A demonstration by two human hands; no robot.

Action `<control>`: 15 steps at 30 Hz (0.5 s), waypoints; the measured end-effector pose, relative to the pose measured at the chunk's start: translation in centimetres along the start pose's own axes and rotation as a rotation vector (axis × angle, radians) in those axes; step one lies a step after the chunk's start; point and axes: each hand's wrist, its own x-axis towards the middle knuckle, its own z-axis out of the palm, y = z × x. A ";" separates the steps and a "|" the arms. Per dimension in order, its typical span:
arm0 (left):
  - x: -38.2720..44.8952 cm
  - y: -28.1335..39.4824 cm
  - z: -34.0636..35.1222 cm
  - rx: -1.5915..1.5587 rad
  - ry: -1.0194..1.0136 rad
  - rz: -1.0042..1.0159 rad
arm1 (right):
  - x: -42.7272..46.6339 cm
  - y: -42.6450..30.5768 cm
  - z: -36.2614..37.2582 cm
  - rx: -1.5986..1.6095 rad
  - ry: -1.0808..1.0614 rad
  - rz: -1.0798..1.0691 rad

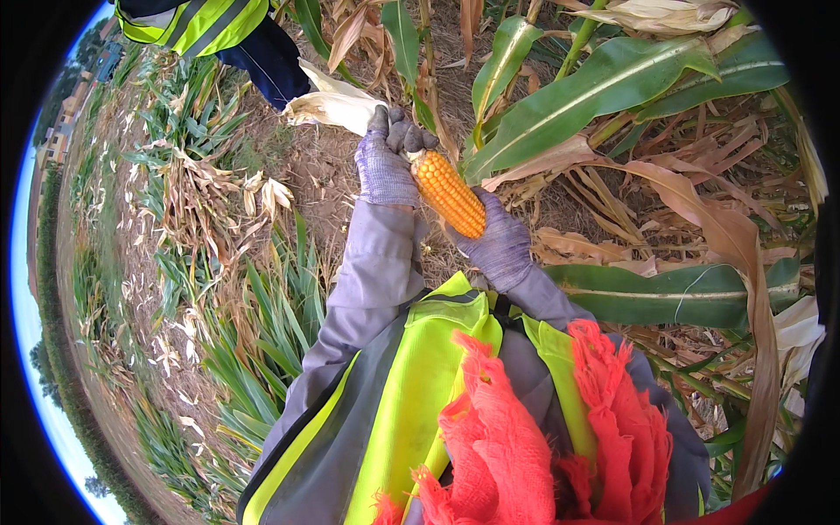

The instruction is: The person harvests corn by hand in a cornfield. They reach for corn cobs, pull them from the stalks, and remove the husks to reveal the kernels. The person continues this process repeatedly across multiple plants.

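Observation:
A bare ear of yellow corn lies slantwise between my two gloved hands. My left hand, in a grey-purple work glove, grips the pale dry husk at the ear's upper end, and the husk sticks out up and left past the fingers. My right hand is wrapped around the lower end of the cob, most of its fingers hidden beneath it. The kernels look full, with the husk pulled away from them.
Standing corn stalks with a broad green leaf and a dry brown leaf crowd my right. Cut stalks and scattered husks lie on the left ground. Another person in a hi-vis vest stands ahead. My red scarf hangs in front.

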 end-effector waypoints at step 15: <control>-2.7 0.0 0.8 0.283 0.214 0.414 | -1.0 -0.8 -1.2 1.243 -0.746 0.313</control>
